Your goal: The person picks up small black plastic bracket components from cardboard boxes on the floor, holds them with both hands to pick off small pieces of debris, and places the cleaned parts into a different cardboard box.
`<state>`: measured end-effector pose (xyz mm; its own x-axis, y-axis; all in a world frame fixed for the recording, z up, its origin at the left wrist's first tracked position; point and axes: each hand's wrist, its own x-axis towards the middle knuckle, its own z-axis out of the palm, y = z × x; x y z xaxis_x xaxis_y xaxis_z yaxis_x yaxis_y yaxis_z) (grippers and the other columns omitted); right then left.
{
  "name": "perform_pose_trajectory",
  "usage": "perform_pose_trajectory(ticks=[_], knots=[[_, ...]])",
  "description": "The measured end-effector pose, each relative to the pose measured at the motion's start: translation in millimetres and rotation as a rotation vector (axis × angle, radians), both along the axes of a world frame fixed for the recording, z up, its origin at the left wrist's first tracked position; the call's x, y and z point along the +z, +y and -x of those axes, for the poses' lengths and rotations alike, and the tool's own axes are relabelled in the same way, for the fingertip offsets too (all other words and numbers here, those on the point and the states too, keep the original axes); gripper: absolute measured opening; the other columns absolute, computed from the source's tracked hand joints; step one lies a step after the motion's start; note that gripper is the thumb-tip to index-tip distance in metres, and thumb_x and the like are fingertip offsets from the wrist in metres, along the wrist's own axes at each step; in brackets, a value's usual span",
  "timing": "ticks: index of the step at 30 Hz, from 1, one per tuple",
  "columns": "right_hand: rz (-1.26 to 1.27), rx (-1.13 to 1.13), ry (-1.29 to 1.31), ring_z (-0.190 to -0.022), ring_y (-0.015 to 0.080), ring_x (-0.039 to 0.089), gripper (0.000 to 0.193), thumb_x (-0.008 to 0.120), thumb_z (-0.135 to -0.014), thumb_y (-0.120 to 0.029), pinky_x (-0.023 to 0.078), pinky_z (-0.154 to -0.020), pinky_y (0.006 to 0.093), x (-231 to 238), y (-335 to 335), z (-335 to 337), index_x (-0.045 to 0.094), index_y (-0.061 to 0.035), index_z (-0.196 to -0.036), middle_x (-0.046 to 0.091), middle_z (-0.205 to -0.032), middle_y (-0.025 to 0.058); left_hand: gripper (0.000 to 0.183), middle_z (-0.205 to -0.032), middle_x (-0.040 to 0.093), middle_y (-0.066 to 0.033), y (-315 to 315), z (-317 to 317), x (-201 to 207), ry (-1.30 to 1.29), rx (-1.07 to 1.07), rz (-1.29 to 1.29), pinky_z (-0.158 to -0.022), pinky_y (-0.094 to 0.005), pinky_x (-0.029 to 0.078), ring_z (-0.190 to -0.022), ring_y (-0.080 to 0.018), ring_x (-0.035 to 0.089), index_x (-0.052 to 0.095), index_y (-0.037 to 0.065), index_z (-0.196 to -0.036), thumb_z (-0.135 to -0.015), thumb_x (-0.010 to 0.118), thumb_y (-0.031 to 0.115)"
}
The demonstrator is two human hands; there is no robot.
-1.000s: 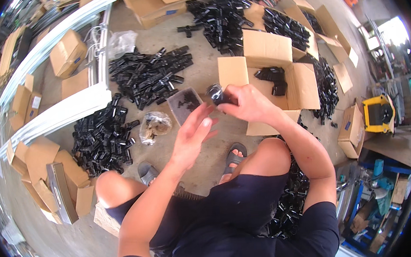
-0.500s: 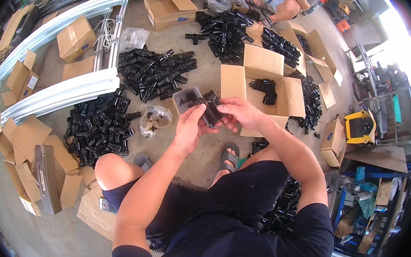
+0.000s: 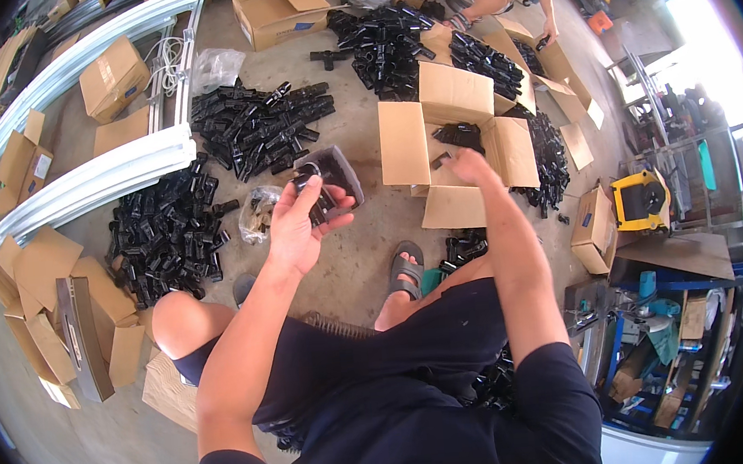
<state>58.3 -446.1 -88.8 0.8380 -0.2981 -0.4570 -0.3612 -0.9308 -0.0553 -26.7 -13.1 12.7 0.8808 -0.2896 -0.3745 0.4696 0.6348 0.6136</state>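
Pinching a black tubular fitting (image 3: 321,206) in the left hand (image 3: 293,228), with thumb across it and fingers bent around the far side, probably for a firm hold while leaving much of it in sight. Keeping a clear plastic tub (image 3: 354,179) with dark contents just beyond, likely for easy reach. Holding the right hand (image 3: 469,167) over an open cardboard carton (image 3: 404,146), with fingers curled beside a small dark part (image 3: 441,160); too blurred to tell whether gripped or only nearby. Leaving the carton's flaps folded outward, presumably to free the mouth, with black fittings (image 3: 458,135) grouped inside. Sitting among loose heaps, apparently sorted by shape: with long black fittings (image 3: 263,123) beyond the tub to the left, and shorter ones (image 3: 167,235) nearer the left knee. Farther out, past the carton, near a co-worker's hand (image 3: 548,30) lowered at a second carton (image 3: 566,64).
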Motion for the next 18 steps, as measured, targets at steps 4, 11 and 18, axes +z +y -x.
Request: perform_pose_trajectory(ticks=[4, 11, 18], knots=[[0.046, 0.077, 0.120, -0.132, 0.0397, 0.059, 0.077, 0.063, -0.096, -0.054, 0.048, -0.110, 0.0494, -84, 13, 26, 0.052, 0.0051, -0.144, 0.061, -0.140, 0.0264, 0.021, -0.089, 0.070, -0.0060, 11, 0, -16, 0.045, 0.089, -0.081, -0.061, -0.0328, 0.061, -0.076, -0.0205, 0.071, 0.064, 0.009, -0.108, -0.103, 0.067, 0.029], [-0.120, 0.045, 0.154, -0.136, 0.0385, 0.055, 0.074, 0.061, -0.096, -0.052, 0.044, -0.114, 0.0443, -84, 74, 16, 0.054, 0.0031, -0.144, 0.058, -0.145, 0.0256, 0.034, -0.086, 0.068, -0.0039, 24, 6, -10, 0.027, 0.086, -0.119, -0.058, -0.0316, 0.055, -0.070, -0.0162, 0.066, 0.063, 0.010, -0.112, -0.106, 0.058, 0.044], [-0.588, 0.158, -0.106, -0.121, 0.0354, 0.066, 0.060, 0.060, -0.100, -0.051, 0.052, -0.102, 0.0429, -28, 175, 20, 0.063, -0.0025, -0.136, 0.069, -0.129, 0.0228, 0.055, -0.093, 0.068, -0.0055, 30, 6, -24, 0.041, 0.062, -0.142, -0.059, -0.0313, 0.052, -0.071, -0.0171, 0.064, 0.064, 0.008, -0.121, -0.108, 0.044, 0.058]])
